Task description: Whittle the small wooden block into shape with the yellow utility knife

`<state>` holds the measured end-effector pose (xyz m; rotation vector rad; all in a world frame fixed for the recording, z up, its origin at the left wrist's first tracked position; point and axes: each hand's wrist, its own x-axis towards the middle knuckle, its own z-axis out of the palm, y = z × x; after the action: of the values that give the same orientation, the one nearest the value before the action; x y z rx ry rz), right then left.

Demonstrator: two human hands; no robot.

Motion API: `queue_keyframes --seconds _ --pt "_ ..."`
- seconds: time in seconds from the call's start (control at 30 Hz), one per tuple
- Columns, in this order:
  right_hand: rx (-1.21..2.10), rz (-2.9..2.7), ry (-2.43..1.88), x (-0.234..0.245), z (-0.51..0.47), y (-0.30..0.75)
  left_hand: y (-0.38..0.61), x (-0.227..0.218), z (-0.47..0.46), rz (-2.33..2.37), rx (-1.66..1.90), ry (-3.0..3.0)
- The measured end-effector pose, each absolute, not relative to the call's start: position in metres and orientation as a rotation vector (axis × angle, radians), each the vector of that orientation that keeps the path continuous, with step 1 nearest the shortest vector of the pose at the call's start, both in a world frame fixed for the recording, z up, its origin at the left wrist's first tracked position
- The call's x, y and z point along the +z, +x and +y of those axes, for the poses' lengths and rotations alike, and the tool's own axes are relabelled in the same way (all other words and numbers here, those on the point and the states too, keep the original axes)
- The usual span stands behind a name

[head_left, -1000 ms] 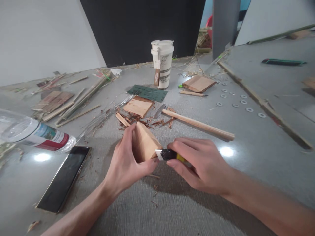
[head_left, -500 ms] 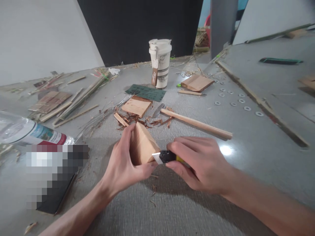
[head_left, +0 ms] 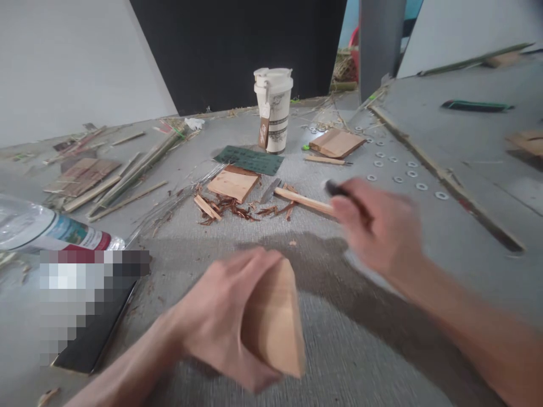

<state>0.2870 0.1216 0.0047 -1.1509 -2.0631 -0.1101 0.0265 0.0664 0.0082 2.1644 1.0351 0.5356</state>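
Observation:
My left hand (head_left: 231, 316) is closed around a pale wooden block (head_left: 280, 316), gripping it by opposite edges with one broad face turned to the right. Off to the right and raised, my right hand (head_left: 377, 226) is wrapped around a utility knife (head_left: 337, 189); motion blurs it and I cannot make out its blade. Under and behind that hand lies a small hammer (head_left: 301, 198) with a wooden handle. Beyond the block are a squarish wood piece (head_left: 233, 185) and dark bark shavings (head_left: 237, 209).
A lidded white cup (head_left: 274, 113) stands behind green sandpaper (head_left: 250, 160). Metal washers (head_left: 411, 165) and another wood piece (head_left: 337, 142) lie at right. At left are a plastic bottle (head_left: 55, 229), a partly pixelated dark flat object (head_left: 102, 322) and wood strips (head_left: 136, 169).
The knife has left the block's edge and moved up and right with my right hand. My left hand has brought the block nearer and turned it.

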Motion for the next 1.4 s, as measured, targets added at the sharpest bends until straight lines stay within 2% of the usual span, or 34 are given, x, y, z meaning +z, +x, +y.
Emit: queue_keyframes --seconds 0.1,0.23,0.5,1.4 --pt "-0.119 -1.987 -1.169 0.002 0.135 0.295 0.026 0.006 0.068 1.067 0.428 2.088" --pt "0.136 -2.241 -0.915 0.000 0.117 0.278 0.012 -0.003 0.082 1.166 0.554 1.945" --pt "0.246 -2.409 -0.600 -0.002 0.102 0.267 0.004 -0.007 0.088 1.190 0.639 1.896" --pt "0.047 -2.613 -0.430 0.008 0.100 0.268 0.016 0.006 0.081 1.208 0.407 1.965"
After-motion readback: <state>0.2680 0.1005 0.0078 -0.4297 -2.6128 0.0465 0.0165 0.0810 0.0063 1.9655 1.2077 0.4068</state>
